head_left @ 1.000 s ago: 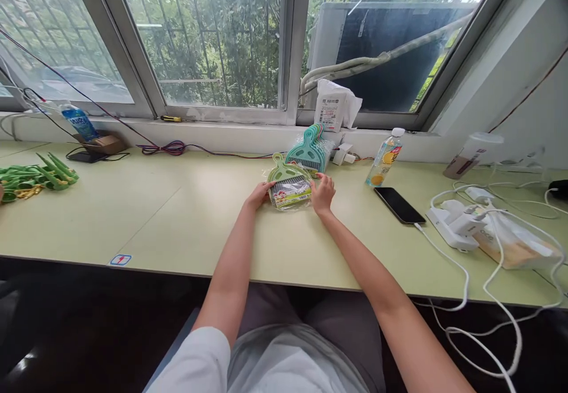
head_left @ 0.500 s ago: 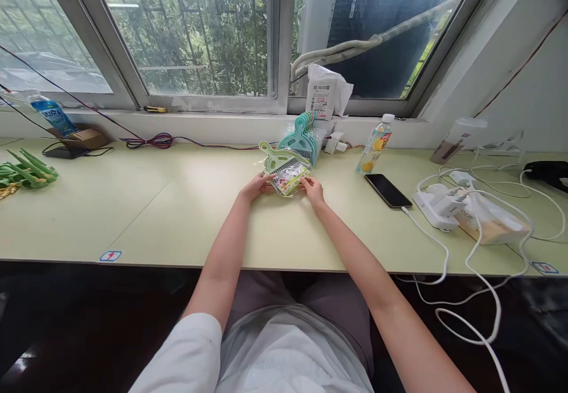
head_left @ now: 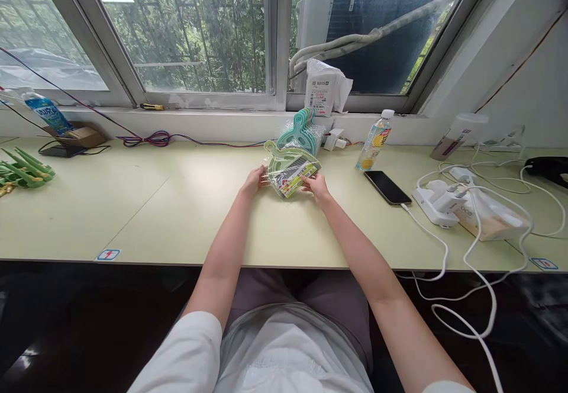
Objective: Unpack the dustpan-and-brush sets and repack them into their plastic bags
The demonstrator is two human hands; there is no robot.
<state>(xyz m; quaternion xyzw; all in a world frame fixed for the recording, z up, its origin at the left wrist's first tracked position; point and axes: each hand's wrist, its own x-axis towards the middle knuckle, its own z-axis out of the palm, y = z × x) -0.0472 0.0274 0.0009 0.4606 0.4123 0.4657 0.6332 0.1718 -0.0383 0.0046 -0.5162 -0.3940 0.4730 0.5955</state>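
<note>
Pale green brush-and-dustpan set [head_left: 284,162] in clear wrap sits between the two hands, handle toward the window [head_left: 208,38], just in front of the teal stack [head_left: 298,135] on the bench [head_left: 142,227]. Right hand [head_left: 316,188]: fingers pinch the lower right side, thumb over the printed label [head_left: 296,181]. Left hand [head_left: 254,180]: fingers touch the left edge (partly hidden; cannot tell whether they pinch). Bottle [head_left: 375,141] and phone [head_left: 387,187] lie apart, to the right.

Pack [head_left: 497,222] at your right: letters "oce" legible. Sticker [head_left: 109,255] at your front left: red arrow sign. Green dustpan set [head_left: 290,175] before you, white packet [head_left: 323,92], blue-labelled bottle [head_left: 48,113]: print present, unreadable.
</note>
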